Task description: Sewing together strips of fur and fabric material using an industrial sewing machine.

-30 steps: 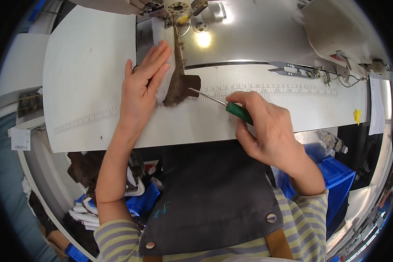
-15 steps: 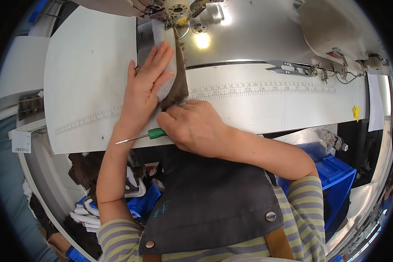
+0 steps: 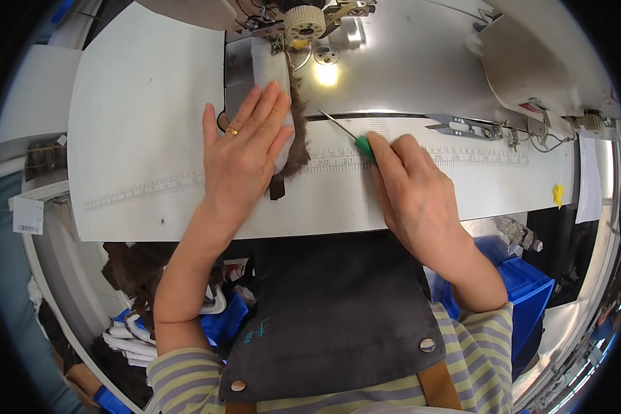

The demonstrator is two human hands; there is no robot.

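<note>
My left hand [image 3: 243, 159], a gold ring on one finger, lies flat with fingers extended on a white padded strip [image 3: 269, 62]. Brown furry fabric [image 3: 298, 148] shows along the strip's right side, with a small dark brown piece [image 3: 277, 188] at its lower end. The strip runs under the presser foot [image 3: 279, 45] of a sewing machine [image 3: 303, 21]. To the right of the fabric, my right hand [image 3: 414, 190] is closed around an awl's green handle [image 3: 365, 147], its metal point angled up-left near the table seam.
The white worktable [image 3: 138, 103] has ruler markings and adjoins a steel machine bed [image 3: 407, 69]. Metal snips [image 3: 462, 125] lie at the right, near a small yellow item [image 3: 559, 195]. Below are blue bins [image 3: 517, 290], brown scraps [image 3: 134, 269] and white bundles [image 3: 127, 345].
My right hand went down-left to the fabric's lower end, then moved back up-right with the awl. The dark brown piece now hangs downward. My left hand stays pressed on the strip.
</note>
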